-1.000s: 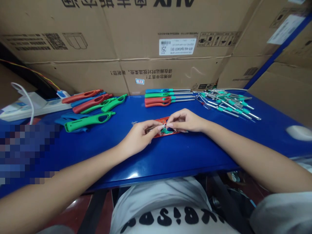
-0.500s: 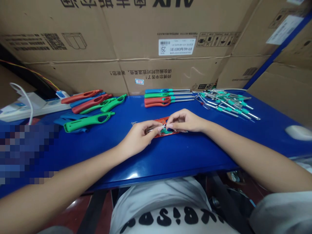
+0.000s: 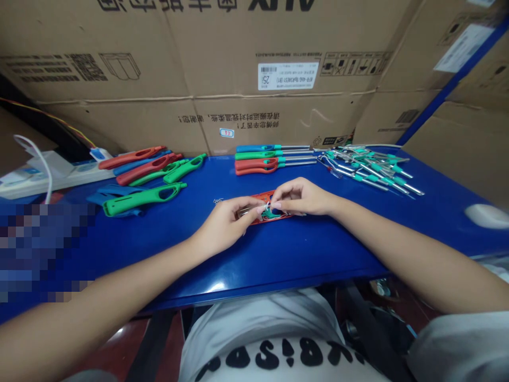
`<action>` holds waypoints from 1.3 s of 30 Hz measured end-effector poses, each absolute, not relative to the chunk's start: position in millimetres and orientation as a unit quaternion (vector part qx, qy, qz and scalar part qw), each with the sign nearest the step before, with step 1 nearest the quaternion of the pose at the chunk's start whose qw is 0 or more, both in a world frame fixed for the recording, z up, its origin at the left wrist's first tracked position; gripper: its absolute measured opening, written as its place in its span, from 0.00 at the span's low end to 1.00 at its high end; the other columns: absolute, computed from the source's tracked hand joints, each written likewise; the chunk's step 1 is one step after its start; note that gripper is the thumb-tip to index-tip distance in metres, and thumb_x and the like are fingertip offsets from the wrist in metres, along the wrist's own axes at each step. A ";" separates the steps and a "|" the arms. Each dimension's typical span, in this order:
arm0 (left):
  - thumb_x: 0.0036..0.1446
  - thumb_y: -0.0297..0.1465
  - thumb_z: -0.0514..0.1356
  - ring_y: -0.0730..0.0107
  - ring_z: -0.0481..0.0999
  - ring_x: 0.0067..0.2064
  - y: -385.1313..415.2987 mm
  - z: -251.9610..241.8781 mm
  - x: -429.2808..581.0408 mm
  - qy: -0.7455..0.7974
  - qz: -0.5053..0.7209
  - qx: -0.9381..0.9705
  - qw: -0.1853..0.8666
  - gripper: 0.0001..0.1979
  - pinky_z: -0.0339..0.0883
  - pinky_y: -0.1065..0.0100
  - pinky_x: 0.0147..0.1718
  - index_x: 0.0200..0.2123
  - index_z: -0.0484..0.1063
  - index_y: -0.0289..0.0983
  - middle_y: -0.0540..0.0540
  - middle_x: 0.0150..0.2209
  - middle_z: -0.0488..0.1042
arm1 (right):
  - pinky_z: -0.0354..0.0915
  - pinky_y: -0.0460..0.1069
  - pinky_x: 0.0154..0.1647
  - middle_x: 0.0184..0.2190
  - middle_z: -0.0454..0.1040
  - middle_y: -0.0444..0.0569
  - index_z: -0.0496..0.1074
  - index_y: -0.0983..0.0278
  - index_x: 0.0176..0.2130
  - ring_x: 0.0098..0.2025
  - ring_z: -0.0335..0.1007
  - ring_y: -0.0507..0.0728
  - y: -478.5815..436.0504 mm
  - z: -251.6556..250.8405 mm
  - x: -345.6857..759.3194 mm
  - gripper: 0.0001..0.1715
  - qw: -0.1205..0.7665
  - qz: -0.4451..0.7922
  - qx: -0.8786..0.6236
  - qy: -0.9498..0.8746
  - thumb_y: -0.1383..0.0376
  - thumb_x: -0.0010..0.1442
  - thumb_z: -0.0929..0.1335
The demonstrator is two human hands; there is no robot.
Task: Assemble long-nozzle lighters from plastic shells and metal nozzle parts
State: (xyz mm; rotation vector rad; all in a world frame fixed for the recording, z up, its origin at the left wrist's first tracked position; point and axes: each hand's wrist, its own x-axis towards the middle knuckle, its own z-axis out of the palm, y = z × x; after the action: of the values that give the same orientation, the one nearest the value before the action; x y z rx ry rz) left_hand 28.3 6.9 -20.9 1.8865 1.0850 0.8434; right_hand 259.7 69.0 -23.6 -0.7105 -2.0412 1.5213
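Left hand (image 3: 226, 220), from 8 o'clock, and right hand (image 3: 303, 196), from 3 o'clock, are pinching narrow-fingered the green-tipped insert (image 3: 272, 213) lying 9-to-3 on the red shell (image 3: 267, 196).

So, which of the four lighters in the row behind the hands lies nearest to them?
The front red lighter, at the row's near edge; the other red one, the green one and the blue one lie behind it.

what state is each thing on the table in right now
red handle, flat on the table
rod, lying in the red handle
left hand, pinched shut on the rod
right hand, pinched shut on the rod
four lighters, in a row
spare rods, loose heap
spare handles, loose heap
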 end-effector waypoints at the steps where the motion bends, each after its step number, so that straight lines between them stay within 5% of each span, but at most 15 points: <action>1: 0.64 0.42 0.59 0.72 0.71 0.26 6.9 -20.7 28.2 0.429 0.331 0.743 0.393 0.18 0.67 0.72 0.29 0.46 0.79 0.34 0.48 0.28 0.78 | 0.54 0.43 0.18 0.19 0.69 0.39 0.76 0.69 0.35 0.18 0.58 0.45 69.0 -23.7 259.7 0.17 0.248 0.559 -0.259 -0.748 0.56 0.58 0.75; 27: 0.64 0.42 0.60 0.73 0.72 0.28 6.6 -23.9 31.5 0.429 0.323 0.731 0.420 0.18 0.64 0.73 0.27 0.39 0.81 0.33 0.44 0.33 0.82 | 0.59 0.44 0.25 0.25 0.74 0.44 0.77 0.69 0.34 0.26 0.64 0.48 64.8 -22.9 255.7 0.21 0.259 0.535 -0.277 -0.755 0.52 0.55 0.76; 33: 0.61 0.42 0.64 0.73 0.70 0.25 9.2 -25.6 24.8 0.447 0.310 0.723 0.426 0.20 0.65 0.73 0.24 0.49 0.80 0.34 0.45 0.31 0.81 | 0.54 0.43 0.16 0.20 0.70 0.39 0.76 0.68 0.35 0.17 0.57 0.45 68.2 -22.6 257.6 0.21 0.245 0.554 -0.295 -0.738 0.52 0.56 0.75; 39: 0.61 0.42 0.64 0.70 0.74 0.27 9.8 -22.3 20.0 0.458 0.305 0.748 0.369 0.18 0.67 0.72 0.26 0.46 0.83 0.36 0.45 0.33 0.83 | 0.54 0.42 0.13 0.18 0.69 0.39 0.74 0.67 0.32 0.14 0.57 0.44 67.1 -21.6 257.2 0.20 0.255 0.550 -0.311 -0.732 0.52 0.58 0.75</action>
State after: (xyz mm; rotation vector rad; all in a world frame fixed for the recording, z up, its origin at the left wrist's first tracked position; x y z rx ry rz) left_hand 20.0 9.8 -22.3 1.9209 1.1766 0.7837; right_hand 257.2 67.1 -21.6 -0.8434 -1.9883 1.4928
